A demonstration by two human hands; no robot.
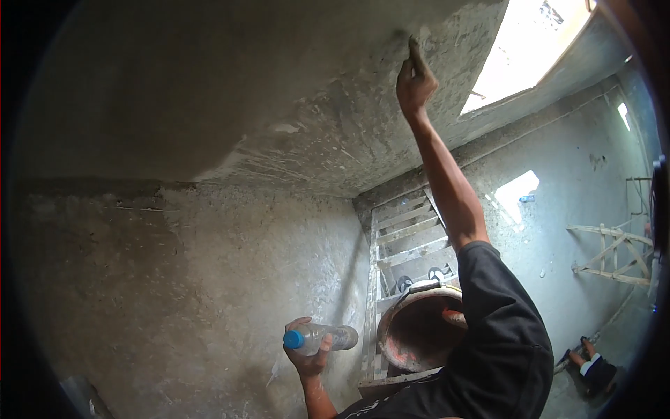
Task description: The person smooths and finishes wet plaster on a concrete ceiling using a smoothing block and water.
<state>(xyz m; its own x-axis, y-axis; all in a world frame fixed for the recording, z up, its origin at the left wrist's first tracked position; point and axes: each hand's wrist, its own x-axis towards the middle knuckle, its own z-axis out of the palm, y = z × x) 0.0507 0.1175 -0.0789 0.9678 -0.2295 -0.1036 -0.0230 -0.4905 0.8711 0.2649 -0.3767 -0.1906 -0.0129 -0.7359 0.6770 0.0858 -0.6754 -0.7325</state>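
Note:
My left hand (307, 359), low in the view, is wrapped round a clear plastic bottle (335, 338) with a blue cap. The bottle lies nearly level, its cap pointing left. My right arm reaches up to the rough grey plastered wall (328, 133). There my right hand (417, 84) has its fingers drawn together, fingertips right at the surface; I cannot tell what they hold, if anything. Below my right arm sits a round bucket (389, 339), stained with mortar inside, partly covered by my sleeve.
A wooden slatted ladder-like frame (412, 230) stands behind the bucket, with shoes (405, 283) showing near its rim. A bright opening (530, 52) is at upper right. Wooden trestle (614, 255) is at far right. Another person (597, 370) is at lower right.

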